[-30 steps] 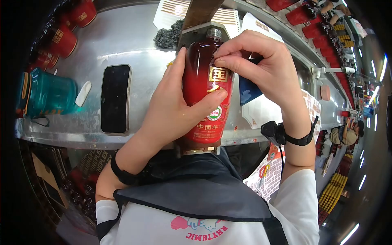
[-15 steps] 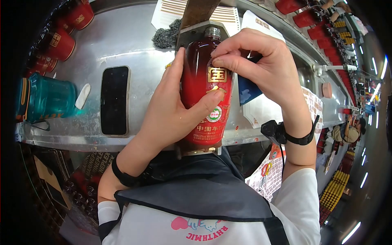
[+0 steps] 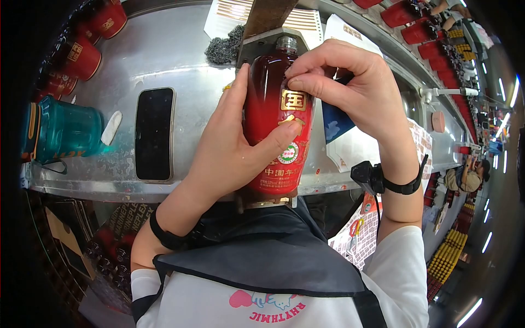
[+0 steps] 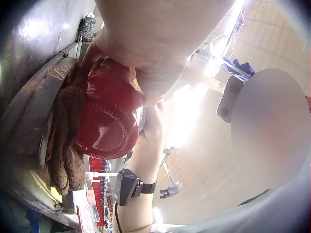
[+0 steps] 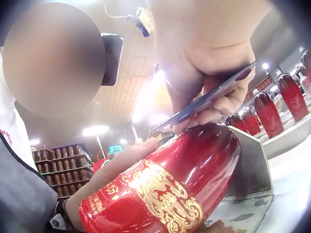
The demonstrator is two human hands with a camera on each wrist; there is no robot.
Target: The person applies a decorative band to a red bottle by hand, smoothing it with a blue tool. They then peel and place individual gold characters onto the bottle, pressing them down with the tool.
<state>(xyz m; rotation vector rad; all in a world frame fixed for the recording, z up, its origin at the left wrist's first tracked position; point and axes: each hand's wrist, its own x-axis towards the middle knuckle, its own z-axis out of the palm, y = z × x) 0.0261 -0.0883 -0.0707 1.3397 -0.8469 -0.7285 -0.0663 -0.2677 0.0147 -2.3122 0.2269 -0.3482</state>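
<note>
A red bottle (image 3: 273,136) with gold characters lies in a metal holder, its clear neck pointing away from the body. The left hand (image 3: 232,139) grips it around the middle, thumb across the front label. Above the gold square character, the right hand (image 3: 347,82) has its thumb and forefinger tips together against the bottle. In the right wrist view a thin flat dark blue card (image 5: 209,99) is held in the fingers of the right hand (image 5: 209,73). What the fingertips pinch is too small to tell. The left wrist view shows the bottle's round base (image 4: 106,131) beside a brown cloth (image 4: 65,136).
A phone (image 3: 155,134), a white roll (image 3: 111,127) and a teal jug (image 3: 68,128) lie or stand on the metal table (image 3: 191,33) at left. Steel wool (image 3: 224,48) and white sheets are behind the bottle. More red bottles (image 3: 82,54) stand at far left and along the right.
The hands keep almost the same pose on the bottle. The blue card under the right hand has tilted slightly, and bottles at the upper right have shifted along.
</note>
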